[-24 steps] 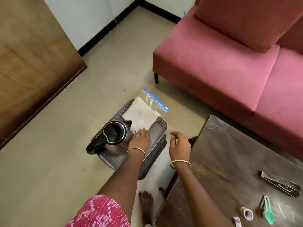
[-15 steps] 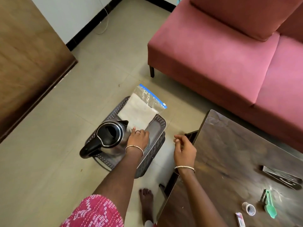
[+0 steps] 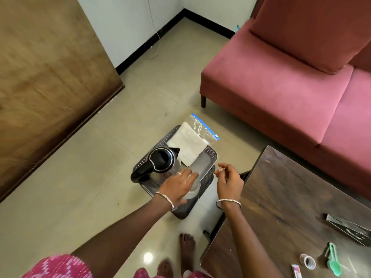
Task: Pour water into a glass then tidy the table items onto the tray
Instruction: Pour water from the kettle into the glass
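Observation:
A dark perforated tray rests on a dark stool on the floor. On it stand a steel kettle with a black handle and open top, and a zip bag with a white cloth inside. My left hand grips a clear glass from above at the tray's near side, right of the kettle. The glass is mostly hidden by my fingers. My right hand hovers just right of the tray with fingers loosely curled and holds nothing.
A dark wooden table stands at the right with a tape roll, a green clip, a small sachet and a dark flat object. A red sofa lies behind. A wooden panel fills the left. My bare feet are below.
My left hand has slid from beside the kettle toward the tray's near edge and now wraps the glass. My right hand has stayed beside the tray. The view has shifted.

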`<state>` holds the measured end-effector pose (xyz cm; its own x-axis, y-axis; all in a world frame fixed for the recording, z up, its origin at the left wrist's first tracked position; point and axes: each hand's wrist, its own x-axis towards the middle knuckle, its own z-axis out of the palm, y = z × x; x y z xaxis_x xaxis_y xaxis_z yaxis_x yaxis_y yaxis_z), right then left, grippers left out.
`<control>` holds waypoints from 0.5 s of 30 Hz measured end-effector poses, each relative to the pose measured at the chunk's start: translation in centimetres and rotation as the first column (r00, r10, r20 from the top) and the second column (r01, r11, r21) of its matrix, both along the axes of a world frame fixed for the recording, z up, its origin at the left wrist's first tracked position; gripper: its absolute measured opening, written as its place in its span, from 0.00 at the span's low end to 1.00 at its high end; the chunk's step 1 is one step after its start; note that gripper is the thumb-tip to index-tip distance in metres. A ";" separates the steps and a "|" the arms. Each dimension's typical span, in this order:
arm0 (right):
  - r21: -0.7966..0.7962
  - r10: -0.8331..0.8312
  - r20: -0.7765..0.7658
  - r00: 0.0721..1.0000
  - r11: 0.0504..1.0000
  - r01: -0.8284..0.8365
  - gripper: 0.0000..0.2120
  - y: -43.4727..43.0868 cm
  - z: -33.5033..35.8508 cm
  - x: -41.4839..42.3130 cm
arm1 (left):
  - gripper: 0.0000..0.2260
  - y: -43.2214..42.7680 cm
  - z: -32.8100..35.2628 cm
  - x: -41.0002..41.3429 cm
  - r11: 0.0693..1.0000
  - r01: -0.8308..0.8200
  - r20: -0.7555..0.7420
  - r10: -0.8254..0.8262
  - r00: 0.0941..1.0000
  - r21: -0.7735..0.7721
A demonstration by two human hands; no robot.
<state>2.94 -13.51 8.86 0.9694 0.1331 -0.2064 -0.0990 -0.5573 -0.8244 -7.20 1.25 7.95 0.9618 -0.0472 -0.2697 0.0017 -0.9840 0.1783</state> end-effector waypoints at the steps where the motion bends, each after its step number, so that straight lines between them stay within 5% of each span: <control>1: 0.016 0.008 0.004 1.000 1.000 -0.008 0.11 0.3 0.6 -0.3 | 0.37 0.2 0.7 -1.4 0.997 -0.041 0.034 0.043 0.998 -0.058; 4: 0.035 0.032 0.001 0.999 0.999 -0.032 0.10 1.3 2.2 -1.6 | 0.36 0.8 3.4 -5.2 0.911 -0.272 0.121 0.321 0.939 -0.309; 7: 0.065 0.037 -0.035 0.999 0.997 -0.035 0.10 2.7 3.4 -3.3 | 0.35 1.4 6.2 -8.6 0.664 -0.490 0.077 0.634 0.770 -0.565; 15: 0.033 0.125 -0.359 0.925 0.992 -0.122 0.08 9.4 2.8 -9.4 | 0.42 6.5 8.3 -14.8 0.353 -0.620 0.026 0.881 0.472 -0.700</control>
